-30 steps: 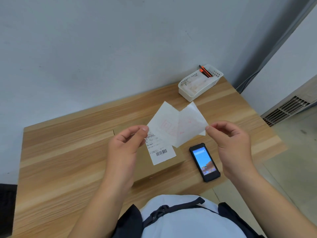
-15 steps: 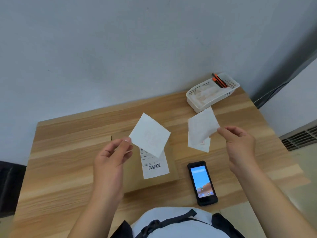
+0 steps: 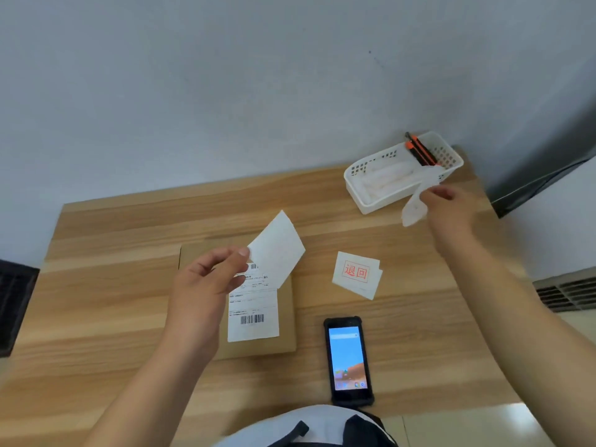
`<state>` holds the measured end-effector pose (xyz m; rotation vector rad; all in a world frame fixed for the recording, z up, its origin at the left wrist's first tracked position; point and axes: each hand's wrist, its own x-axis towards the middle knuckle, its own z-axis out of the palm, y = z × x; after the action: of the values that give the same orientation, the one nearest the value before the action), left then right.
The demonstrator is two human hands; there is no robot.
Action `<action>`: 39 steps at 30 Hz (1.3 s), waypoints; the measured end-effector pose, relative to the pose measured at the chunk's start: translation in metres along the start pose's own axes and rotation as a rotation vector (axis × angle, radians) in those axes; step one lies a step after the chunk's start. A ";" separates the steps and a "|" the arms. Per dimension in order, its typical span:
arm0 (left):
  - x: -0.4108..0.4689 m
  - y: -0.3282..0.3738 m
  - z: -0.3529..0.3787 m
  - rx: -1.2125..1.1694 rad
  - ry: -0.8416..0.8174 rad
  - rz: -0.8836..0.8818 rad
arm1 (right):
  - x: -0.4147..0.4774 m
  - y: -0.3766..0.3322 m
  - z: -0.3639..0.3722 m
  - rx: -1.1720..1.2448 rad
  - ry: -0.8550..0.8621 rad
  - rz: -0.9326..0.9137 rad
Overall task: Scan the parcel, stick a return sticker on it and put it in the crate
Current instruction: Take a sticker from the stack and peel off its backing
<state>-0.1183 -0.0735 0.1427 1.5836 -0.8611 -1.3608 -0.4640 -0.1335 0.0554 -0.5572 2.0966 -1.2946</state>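
Observation:
A flat brown cardboard parcel [image 3: 287, 317] with a white barcode label [image 3: 253, 312] lies on the wooden table [image 3: 103, 301]. My left hand [image 3: 206, 285] pinches a white return sticker [image 3: 279, 250] by one corner, held just above the parcel. My right hand [image 3: 446, 204] is out at the white basket [image 3: 364, 191] and holds a limp white backing sheet [image 3: 414, 208] beside its front rim. More return stickers [image 3: 356, 274] with red print lie on the table right of the parcel. A black handheld scanner [image 3: 348, 359], screen lit, lies near the front edge.
The basket at the back right holds white paper scraps and an orange-and-black cutter [image 3: 421, 153]. A grey wall runs behind the table. A floor vent [image 3: 567, 291] shows at the right. No crate is in view.
My right hand has carried the backing sheet away to the right, up to the basket. A stack of stickers now lies on the table. My left hand still holds the peeled sticker over the parcel.

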 end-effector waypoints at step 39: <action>-0.039 -0.063 -0.004 0.457 0.250 0.343 | -0.213 0.008 0.027 0.269 -0.679 0.575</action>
<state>-0.1231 -0.0126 0.1003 1.7927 -1.2789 -0.7363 -0.2912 -0.0136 0.0972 -0.1995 1.3463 -0.8633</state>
